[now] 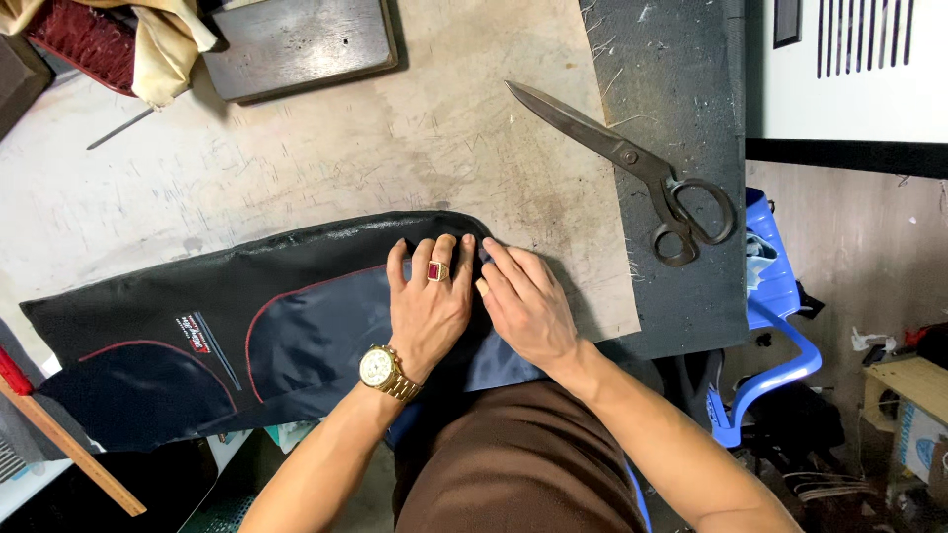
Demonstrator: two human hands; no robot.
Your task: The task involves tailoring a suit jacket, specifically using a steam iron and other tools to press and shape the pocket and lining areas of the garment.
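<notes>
Dark fabric panel (247, 326) — both hands flat, open, pressing; right edge seemingly hidden beneath.

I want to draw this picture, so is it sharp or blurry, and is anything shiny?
In the head view, the left hand, right hand and scissors look sharp; light gleams on the dark fabric along its top edge, on the gold watch and on the scissor blades; shadows are soft.

Dark navy fabric panel (247, 326) with red piping; black-handled scissors (632, 163).

Scuffed worktable (296, 148), blue plastic chair (780, 296), white wall (849, 89)
</notes>
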